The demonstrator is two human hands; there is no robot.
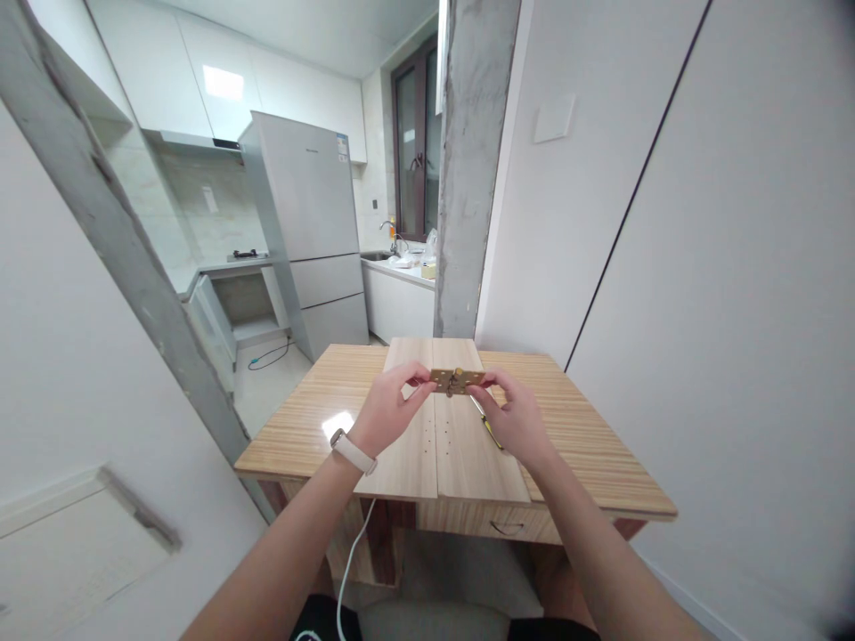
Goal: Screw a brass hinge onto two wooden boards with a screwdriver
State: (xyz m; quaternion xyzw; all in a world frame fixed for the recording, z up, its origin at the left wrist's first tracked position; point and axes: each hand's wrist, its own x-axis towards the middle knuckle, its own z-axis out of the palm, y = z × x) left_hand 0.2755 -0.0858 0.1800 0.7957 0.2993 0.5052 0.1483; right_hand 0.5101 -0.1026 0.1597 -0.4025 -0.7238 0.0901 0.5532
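Note:
A brass-coloured hinge (458, 382) with screw holes is spread out flat above the table, held between both hands. My left hand (394, 405), with a pale watch on the wrist, pinches its left leaf. The right leaf is pinched between thumb and fingers of my right hand (511, 414). Below lie two light wooden boards (407, 463) side by side, with small dark holes on both sides of the seam. A screwdriver (491, 432) with a yellow and black handle lies on the right board, partly hidden by my right hand.
The boards rest on a wood-grain table (294, 436) with a drawer (508, 525) at its front. A white cable (353, 561) hangs near the front edge. Beyond stand a grey refrigerator (307, 214) and a sink counter (401, 294). A white wall (701, 267) rises at the right.

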